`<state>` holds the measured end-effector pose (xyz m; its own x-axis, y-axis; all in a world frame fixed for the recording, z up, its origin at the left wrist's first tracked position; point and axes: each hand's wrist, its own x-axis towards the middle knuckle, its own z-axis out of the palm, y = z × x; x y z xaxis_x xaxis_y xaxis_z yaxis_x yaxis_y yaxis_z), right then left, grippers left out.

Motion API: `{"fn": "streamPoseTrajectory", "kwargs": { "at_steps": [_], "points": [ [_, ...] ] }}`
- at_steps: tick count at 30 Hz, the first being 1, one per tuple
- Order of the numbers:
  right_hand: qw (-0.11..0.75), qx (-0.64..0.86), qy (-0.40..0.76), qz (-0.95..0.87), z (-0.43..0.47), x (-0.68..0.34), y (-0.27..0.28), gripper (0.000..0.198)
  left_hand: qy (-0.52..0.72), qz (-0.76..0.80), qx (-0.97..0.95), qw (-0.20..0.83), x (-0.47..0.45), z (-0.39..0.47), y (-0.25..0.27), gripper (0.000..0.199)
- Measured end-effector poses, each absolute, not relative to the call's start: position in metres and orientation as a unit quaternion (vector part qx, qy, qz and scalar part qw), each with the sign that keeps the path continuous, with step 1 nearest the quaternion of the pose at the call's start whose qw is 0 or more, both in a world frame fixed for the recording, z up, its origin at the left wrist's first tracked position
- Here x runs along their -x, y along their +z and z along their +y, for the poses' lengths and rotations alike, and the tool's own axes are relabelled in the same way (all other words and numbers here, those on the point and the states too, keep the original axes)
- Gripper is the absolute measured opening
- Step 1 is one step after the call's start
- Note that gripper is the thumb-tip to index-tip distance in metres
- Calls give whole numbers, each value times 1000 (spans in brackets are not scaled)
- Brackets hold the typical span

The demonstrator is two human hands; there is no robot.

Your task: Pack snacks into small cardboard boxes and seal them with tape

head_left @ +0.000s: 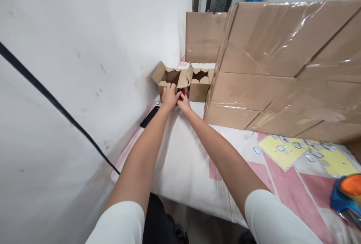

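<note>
Both my hands reach forward to two small open cardboard boxes standing side by side. My left hand [170, 95] is closed at the front of the left box [163, 86], its fingertips over the front edge and its thumb towards my right hand. What it grips is hidden. My right hand [184, 103] is closed on a small red object [183, 91] in front of the gap between the boxes. That object is too small and covered to name. The right box [199, 92] stands just beyond my right hand, flaps up, with a dark inside.
A tall stack of taped cardboard boxes [254, 93] fills the right side. Behind stands another carton [205, 37]. A black phone-like slab [149, 117] lies near the white wall [84, 67]. A blue and orange tape dispenser [342, 195] sits on the patterned sheet [191, 161]. A black cable [59, 110] hangs left.
</note>
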<state>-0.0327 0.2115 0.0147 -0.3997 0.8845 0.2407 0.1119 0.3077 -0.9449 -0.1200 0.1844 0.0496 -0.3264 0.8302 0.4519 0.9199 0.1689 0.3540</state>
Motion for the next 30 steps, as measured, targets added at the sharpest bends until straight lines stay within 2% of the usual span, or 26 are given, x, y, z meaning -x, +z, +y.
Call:
{"fn": "streamPoseTrajectory", "kwargs": {
  "at_steps": [2, 4, 6, 8, 11, 15, 18, 22, 25, 30],
  "points": [
    [422, 338, 459, -705, 200, 33, 23, 54, -300, -752, 579, 96, 119, 169, 63, 17],
    [425, 308, 451, -722, 177, 22, 34, 49, -316, -740, 579, 134, 118, 138, 77, 12],
    [427, 259, 430, -752, 144, -5, 45, 40, -357, -708, 568, 221, 114, 92, 88, 8],
    [421, 165, 323, -831, 104, -44, 56, 32, -389, -679, 556, 279, 104, 39, 95, 15],
    [378, 149, 185, -895, 43, -116, 68, 39, -419, -611, 589, 321, 74, -35, 95, 19],
    [376, 125, -10, -918, -19, -209, 75, 50, -451, -477, 712, 250, 20, -91, 69, 18],
    [378, 126, -74, -914, -50, -264, 77, 42, -492, -404, 765, 98, -19, -101, 48, 14],
    [382, 169, -88, -905, -76, -315, 82, 30, -481, -343, 807, -9, -63, -96, 35, 10],
    [409, 244, -76, -876, -84, -342, 85, 34, -452, -354, 818, -42, -82, -93, 31, 12],
    [508, 335, 6, -793, -89, -380, 93, 53, -410, -379, 830, 30, -80, -85, 41, 14]
  ]
}}
